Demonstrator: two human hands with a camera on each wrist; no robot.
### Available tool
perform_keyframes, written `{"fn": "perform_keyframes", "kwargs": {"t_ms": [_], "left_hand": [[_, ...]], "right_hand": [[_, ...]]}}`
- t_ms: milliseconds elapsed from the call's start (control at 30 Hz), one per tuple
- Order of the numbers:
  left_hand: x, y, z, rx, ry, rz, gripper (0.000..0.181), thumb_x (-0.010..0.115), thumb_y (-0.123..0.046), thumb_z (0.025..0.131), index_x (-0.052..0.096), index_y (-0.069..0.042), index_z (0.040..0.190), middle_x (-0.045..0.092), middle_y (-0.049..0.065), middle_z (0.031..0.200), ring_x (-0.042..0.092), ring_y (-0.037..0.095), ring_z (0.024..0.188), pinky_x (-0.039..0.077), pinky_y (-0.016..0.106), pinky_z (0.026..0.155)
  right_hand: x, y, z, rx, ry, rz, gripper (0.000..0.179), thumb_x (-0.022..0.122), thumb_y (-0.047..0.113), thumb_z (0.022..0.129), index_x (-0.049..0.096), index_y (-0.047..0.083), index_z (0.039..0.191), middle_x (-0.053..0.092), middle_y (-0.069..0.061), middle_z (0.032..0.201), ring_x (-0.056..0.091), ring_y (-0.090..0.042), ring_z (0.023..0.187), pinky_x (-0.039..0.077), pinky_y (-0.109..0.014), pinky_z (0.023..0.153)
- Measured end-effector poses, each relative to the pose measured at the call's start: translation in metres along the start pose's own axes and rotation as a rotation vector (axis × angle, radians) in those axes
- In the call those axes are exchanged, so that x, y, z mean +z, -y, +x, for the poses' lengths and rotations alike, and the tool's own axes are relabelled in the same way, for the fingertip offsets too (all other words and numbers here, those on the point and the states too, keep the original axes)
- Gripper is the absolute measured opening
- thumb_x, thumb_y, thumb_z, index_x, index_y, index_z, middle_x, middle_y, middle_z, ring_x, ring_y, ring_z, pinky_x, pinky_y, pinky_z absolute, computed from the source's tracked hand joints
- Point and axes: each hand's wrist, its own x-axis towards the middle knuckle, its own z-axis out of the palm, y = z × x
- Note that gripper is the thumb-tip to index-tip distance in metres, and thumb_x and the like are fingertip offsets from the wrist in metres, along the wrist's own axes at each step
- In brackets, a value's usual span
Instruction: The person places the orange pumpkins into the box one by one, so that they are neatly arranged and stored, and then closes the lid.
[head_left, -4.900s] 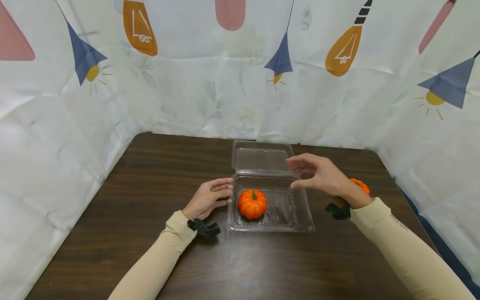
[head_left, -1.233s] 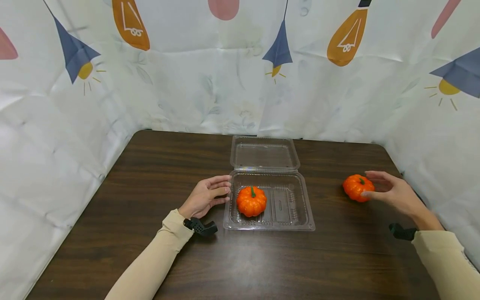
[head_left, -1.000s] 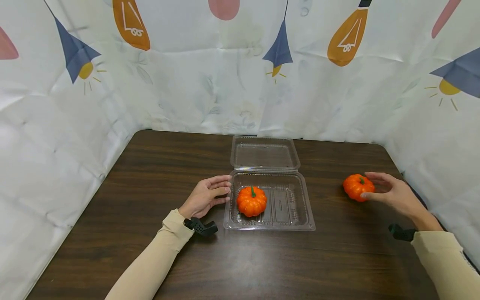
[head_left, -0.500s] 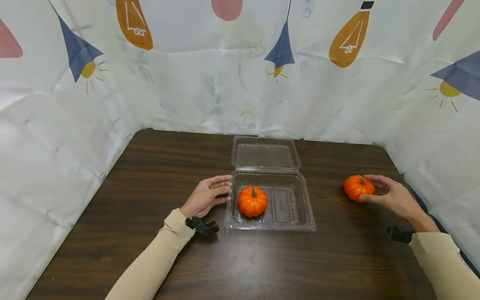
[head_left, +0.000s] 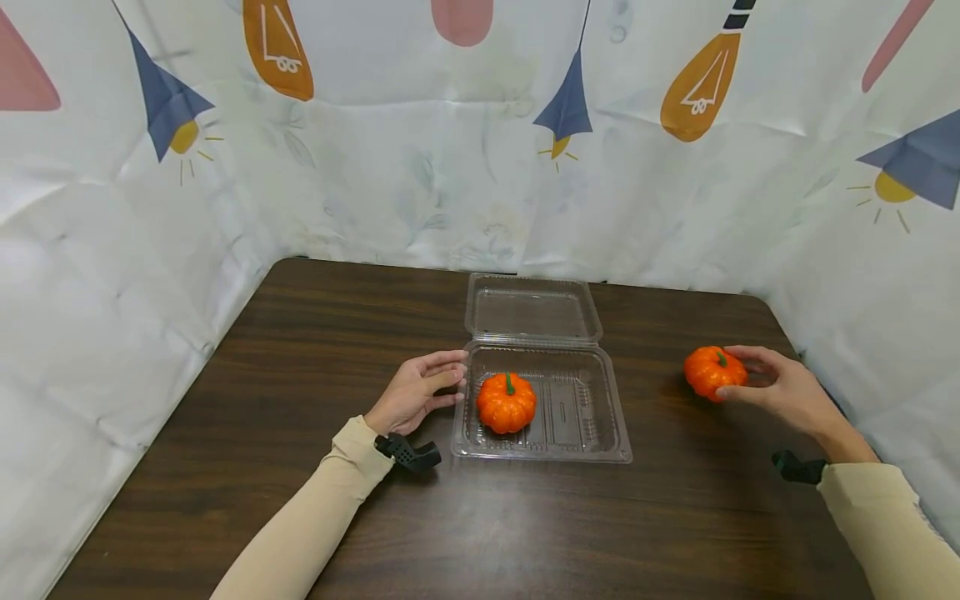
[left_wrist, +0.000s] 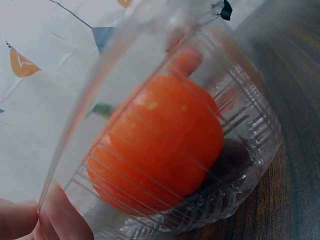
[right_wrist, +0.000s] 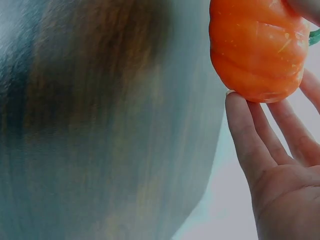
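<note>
Toward the right side of the wood-grain surface (head_left: pixel 675 508), the right hand (head_left: pixel 791 393) grips a mini orange pumpkin (head_left: pixel 716 372) between fingers and thumb; about five seconds ago that hand hung over the clear plastic clamshell container (head_left: pixel 573 417) instead. So this pumpkin is now in grasp, though well apart from the container; whether its base has left the surface is hard to tell. Another pumpkin (head_left: pixel 507 403) sits in the container's left half, with the hinged lid (head_left: pixel 532 310) lying open behind. Unmoved, the left hand (head_left: pixel 416 392) pinches the container's left rim.
</note>
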Motion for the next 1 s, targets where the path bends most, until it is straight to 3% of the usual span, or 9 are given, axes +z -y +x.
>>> {"fn": "perform_keyframes", "kwargs": {"t_ms": [33, 133, 200, 267, 433, 633, 700, 833, 1000], "left_hand": [[0.000, 0.000, 0.000, 0.001, 0.000, -0.003, 0.050, 0.057, -0.003, 0.104, 0.043, 0.007, 0.151, 0.065, -0.006, 0.105, 0.068, 0.007, 0.090, 0.064, 0.024, 0.082], [0.000, 0.000, 0.000, 0.004, 0.000, -0.007, 0.050, 0.057, -0.003, 0.104, 0.043, 0.007, 0.151, 0.065, -0.006, 0.105, 0.068, 0.007, 0.091, 0.064, 0.024, 0.081], [0.000, 0.001, 0.000, 0.006, 0.000, -0.008, 0.050, 0.057, -0.003, 0.104, 0.044, 0.007, 0.151, 0.065, -0.006, 0.105, 0.068, 0.007, 0.091, 0.064, 0.024, 0.082], [0.000, 0.001, 0.000, 0.008, -0.001, -0.005, 0.050, 0.057, -0.004, 0.104, 0.044, 0.007, 0.151, 0.065, -0.005, 0.106, 0.068, 0.007, 0.091, 0.064, 0.024, 0.082], [0.000, 0.001, -0.001, 0.011, -0.005, 0.006, 0.049, 0.058, -0.005, 0.104, 0.045, 0.007, 0.151, 0.064, -0.004, 0.108, 0.067, 0.008, 0.092, 0.064, 0.024, 0.082], [0.000, 0.002, -0.002, 0.008, -0.009, 0.013, 0.049, 0.059, -0.006, 0.104, 0.046, 0.005, 0.150, 0.064, -0.003, 0.109, 0.067, 0.009, 0.094, 0.064, 0.025, 0.083], [-0.001, 0.002, -0.003, 0.006, -0.007, 0.014, 0.050, 0.059, -0.006, 0.104, 0.046, 0.005, 0.151, 0.064, -0.003, 0.110, 0.067, 0.009, 0.094, 0.064, 0.025, 0.084], [-0.002, 0.003, -0.004, 0.003, -0.012, 0.016, 0.050, 0.059, -0.006, 0.104, 0.046, 0.006, 0.150, 0.063, -0.003, 0.110, 0.067, 0.010, 0.094, 0.064, 0.025, 0.084], [-0.001, 0.001, -0.003, 0.012, -0.003, 0.014, 0.050, 0.059, -0.006, 0.104, 0.046, 0.006, 0.150, 0.063, -0.002, 0.110, 0.067, 0.010, 0.094, 0.064, 0.025, 0.084]], "right_hand": [[-0.001, 0.002, 0.000, -0.004, -0.006, -0.006, 0.083, 0.077, 0.051, 0.090, 0.044, 0.012, 0.155, 0.048, -0.030, 0.154, 0.051, -0.045, 0.134, 0.052, -0.026, 0.082], [-0.004, 0.006, -0.002, -0.024, -0.017, -0.003, 0.080, 0.078, 0.048, 0.090, 0.046, 0.012, 0.154, 0.052, -0.031, 0.151, 0.065, -0.008, 0.119, 0.049, -0.018, 0.077], [-0.006, 0.009, -0.003, -0.042, -0.031, 0.007, 0.078, 0.079, 0.046, 0.090, 0.047, 0.012, 0.153, 0.055, -0.030, 0.149, 0.058, 0.017, 0.105, 0.050, -0.014, 0.074], [-0.007, 0.012, -0.004, -0.059, -0.040, 0.023, 0.076, 0.080, 0.043, 0.090, 0.048, 0.010, 0.152, 0.056, -0.030, 0.147, 0.044, 0.032, 0.096, 0.050, -0.012, 0.073], [-0.010, 0.020, -0.007, -0.087, -0.053, 0.045, 0.075, 0.080, 0.039, 0.091, 0.048, 0.010, 0.152, 0.055, -0.024, 0.148, 0.046, 0.033, 0.098, 0.051, -0.010, 0.074], [-0.012, 0.028, -0.011, -0.111, -0.062, 0.070, 0.073, 0.081, 0.035, 0.091, 0.049, 0.009, 0.151, 0.055, 0.012, 0.133, 0.051, 0.029, 0.099, 0.054, -0.011, 0.075], [-0.012, 0.033, -0.012, -0.110, -0.061, 0.074, 0.073, 0.081, 0.035, 0.090, 0.049, 0.009, 0.150, 0.057, 0.008, 0.135, 0.052, 0.029, 0.099, 0.055, -0.011, 0.075], [-0.010, 0.040, -0.012, -0.107, -0.045, 0.072, 0.075, 0.081, 0.038, 0.090, 0.049, 0.010, 0.151, 0.054, -0.017, 0.147, 0.051, 0.030, 0.099, 0.054, -0.011, 0.076], [-0.007, 0.045, -0.009, -0.120, -0.037, 0.084, 0.076, 0.081, 0.037, 0.090, 0.047, 0.009, 0.152, 0.047, -0.021, 0.152, 0.048, 0.031, 0.102, 0.055, -0.011, 0.078]]}}
